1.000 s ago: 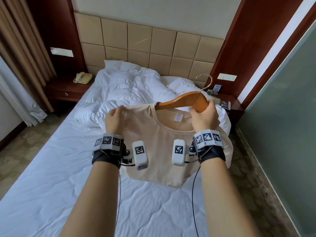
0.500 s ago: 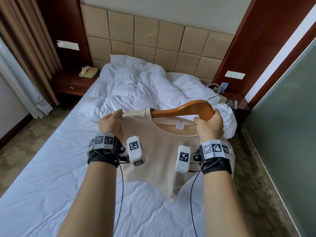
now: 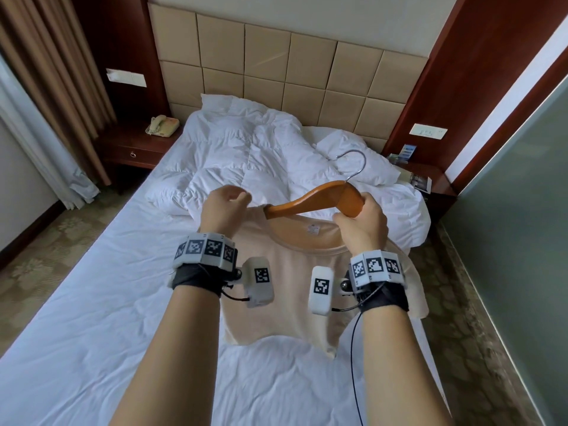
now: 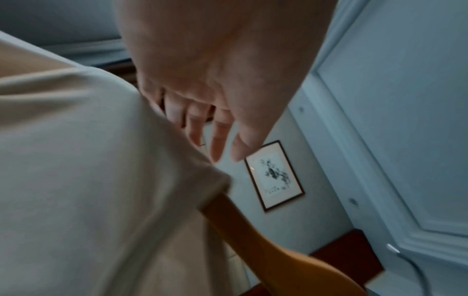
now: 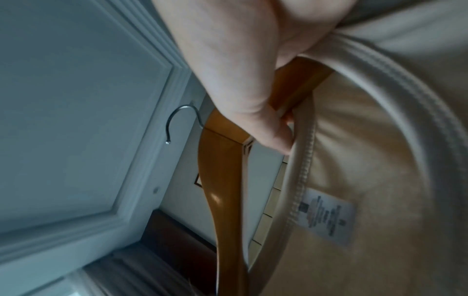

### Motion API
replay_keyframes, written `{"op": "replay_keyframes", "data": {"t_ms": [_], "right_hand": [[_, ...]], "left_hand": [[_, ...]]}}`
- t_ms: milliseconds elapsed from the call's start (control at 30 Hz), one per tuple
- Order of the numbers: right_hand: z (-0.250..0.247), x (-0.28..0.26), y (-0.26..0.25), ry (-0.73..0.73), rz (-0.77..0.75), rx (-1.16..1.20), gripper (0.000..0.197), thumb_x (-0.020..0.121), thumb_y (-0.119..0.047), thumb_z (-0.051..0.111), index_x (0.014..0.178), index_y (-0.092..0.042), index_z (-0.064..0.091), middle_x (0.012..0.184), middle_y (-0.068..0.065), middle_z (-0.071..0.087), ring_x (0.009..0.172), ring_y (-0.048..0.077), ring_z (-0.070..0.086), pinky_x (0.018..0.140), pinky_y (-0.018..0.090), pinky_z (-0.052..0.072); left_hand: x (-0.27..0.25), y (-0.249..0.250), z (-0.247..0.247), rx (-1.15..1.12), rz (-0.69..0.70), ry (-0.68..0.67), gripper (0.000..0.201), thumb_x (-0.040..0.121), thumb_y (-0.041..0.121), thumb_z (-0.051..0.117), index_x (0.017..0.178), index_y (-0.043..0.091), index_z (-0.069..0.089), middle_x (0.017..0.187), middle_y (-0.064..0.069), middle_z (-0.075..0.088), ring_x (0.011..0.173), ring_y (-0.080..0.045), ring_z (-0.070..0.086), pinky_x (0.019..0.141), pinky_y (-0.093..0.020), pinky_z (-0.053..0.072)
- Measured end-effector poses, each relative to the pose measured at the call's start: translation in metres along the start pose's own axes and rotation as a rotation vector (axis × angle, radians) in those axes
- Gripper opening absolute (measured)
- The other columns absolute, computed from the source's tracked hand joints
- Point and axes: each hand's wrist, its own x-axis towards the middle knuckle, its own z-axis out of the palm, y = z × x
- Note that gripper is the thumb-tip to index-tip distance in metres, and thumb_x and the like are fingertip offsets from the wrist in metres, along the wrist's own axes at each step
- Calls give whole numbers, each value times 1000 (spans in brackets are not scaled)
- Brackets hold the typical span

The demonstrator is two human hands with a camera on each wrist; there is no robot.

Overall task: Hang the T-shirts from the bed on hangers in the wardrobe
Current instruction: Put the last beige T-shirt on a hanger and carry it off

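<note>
White bed (image 3: 92,348) sheets are spreading under everything while we're holding the beige T-shirt (image 3: 295,290) in the air above the mattress, its hem hanging just over it. We're threading the wooden hanger (image 3: 310,201) through the collar: one arm is under the shirt's left shoulder, the other arm and metal hook (image 3: 353,164) are sticking out. Our right hand (image 3: 362,226) is clenching the hanger's middle together with the collar edge. Our left hand (image 3: 221,207) is hovering off the shoulder, fingers (image 4: 217,144) loose, grasping nothing. Risks, as we're judging them: the one-sided shirt sliding off, the collar overstretching over the free arm, the hook snagging fabric.
</note>
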Motion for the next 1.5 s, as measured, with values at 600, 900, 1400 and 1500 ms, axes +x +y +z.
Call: {"op": "replay_keyframes", "data": {"t_ms": [600, 900, 1400, 1500], "right_hand": [[11, -21, 3, -259, -228, 203, 22, 96, -42, 60, 104, -24, 70, 99, -8, 72, 97, 8, 64, 94, 32, 48], [10, -1, 47, -50, 125, 136, 49, 94, -47, 57, 59, -13, 50, 57, 2, 49, 67, 24, 47, 68, 35, 37], [12, -11, 59, 155, 305, 248, 49, 101, -38, 34, 98, -4, 69, 107, 16, 69, 102, 37, 59, 82, 35, 41], [10, -9, 61, 144, 278, 118, 49, 101, -36, 32, 97, -6, 70, 108, 15, 70, 102, 38, 58, 95, 44, 44]], "left_hand": [[-25, 18, 16, -51, 343, -140, 44, 88, 53, 68, 75, 12, 58, 64, -1, 55, 59, -11, 49, 59, -30, 36], [-21, 13, -4, -132, 322, -41, 50, 70, 73, 64, 63, 24, 52, 57, 10, 48, 59, -13, 47, 62, -39, 38], [-23, 15, -13, -233, 324, -31, 61, 72, 70, 68, 72, 10, 57, 63, 0, 49, 63, -16, 48, 64, -39, 38], [-26, 16, -12, -199, 319, -48, 62, 71, 71, 67, 74, 10, 60, 63, 1, 51, 63, -15, 48, 64, -38, 38]]}}
